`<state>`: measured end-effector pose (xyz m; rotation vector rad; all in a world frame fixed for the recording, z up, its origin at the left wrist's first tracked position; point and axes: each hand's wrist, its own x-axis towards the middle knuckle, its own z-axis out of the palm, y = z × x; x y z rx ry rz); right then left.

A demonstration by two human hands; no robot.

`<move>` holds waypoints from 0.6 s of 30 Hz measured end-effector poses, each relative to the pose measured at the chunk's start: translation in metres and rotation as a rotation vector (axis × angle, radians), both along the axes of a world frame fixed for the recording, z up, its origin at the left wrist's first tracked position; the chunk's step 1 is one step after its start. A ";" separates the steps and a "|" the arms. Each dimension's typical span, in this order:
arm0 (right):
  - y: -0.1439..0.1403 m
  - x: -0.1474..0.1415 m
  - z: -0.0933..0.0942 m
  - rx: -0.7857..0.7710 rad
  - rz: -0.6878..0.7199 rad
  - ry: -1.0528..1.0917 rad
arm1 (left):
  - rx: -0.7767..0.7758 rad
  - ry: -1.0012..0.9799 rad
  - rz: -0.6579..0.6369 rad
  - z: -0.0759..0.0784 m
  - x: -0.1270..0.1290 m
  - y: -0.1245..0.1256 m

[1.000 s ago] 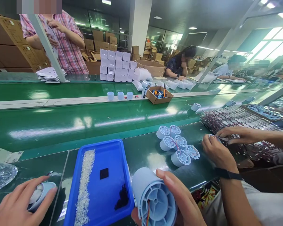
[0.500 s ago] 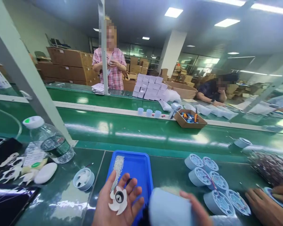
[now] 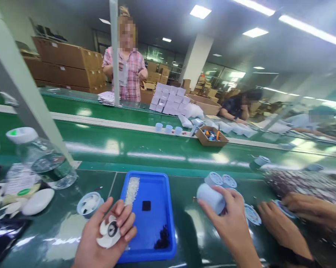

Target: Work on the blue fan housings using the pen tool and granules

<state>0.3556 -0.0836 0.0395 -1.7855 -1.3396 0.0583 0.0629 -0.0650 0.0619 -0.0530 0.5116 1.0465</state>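
Observation:
My left hand [image 3: 105, 236] is palm up beside the blue tray, holding a small white fan wheel [image 3: 109, 231] with curved blades and a dark hub. Its fingers curl loosely around the wheel. In my right hand [image 3: 230, 219] is a light blue cylindrical housing [image 3: 209, 197], tilted over the bench just in front of a group of similar blue housings [image 3: 214, 178]. The blue tray [image 3: 172, 223] contains a strip of small clear pieces [image 3: 132, 190], a black square [image 3: 146, 205] and a heap of small black parts [image 3: 162, 238].
Left of the tray stands a blue cup-shaped housing [image 3: 90, 204] with white parts inside. A water bottle [image 3: 49, 163] and a white oval object [image 3: 38, 201] lie farther left. A co-worker's hands [image 3: 282, 227] work on a blue part at right. Behind runs a green conveyor [image 3: 145, 149].
My right hand has carried the blue housing away from the tray toward the grouped housings. My left hand has moved left off the tray, its fingers curling more. The view has shifted right.

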 end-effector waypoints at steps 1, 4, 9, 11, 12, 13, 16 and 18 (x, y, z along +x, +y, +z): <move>0.003 0.002 0.017 0.052 0.018 -0.040 | -0.028 0.023 0.007 0.000 -0.003 0.001; 0.016 -0.001 0.055 0.196 -0.022 -0.025 | -0.100 0.087 0.002 -0.002 -0.009 0.002; 0.053 -0.017 0.014 0.417 -0.086 -0.134 | -0.153 0.120 -0.145 -0.006 -0.010 -0.001; 0.065 -0.023 -0.016 0.232 0.105 -0.169 | -0.154 0.117 -0.168 -0.005 -0.011 -0.001; 0.068 -0.026 -0.025 0.178 0.141 -0.172 | -0.159 0.131 -0.171 -0.004 -0.013 -0.001; 0.069 -0.028 -0.029 0.152 0.151 -0.178 | -0.169 0.156 -0.173 -0.004 -0.015 -0.001; 0.064 -0.031 -0.020 0.290 0.013 -0.194 | -0.191 0.265 -0.185 -0.006 -0.025 0.000; 0.062 -0.029 -0.015 0.412 -0.096 -0.196 | -0.182 0.332 -0.192 -0.010 -0.030 0.000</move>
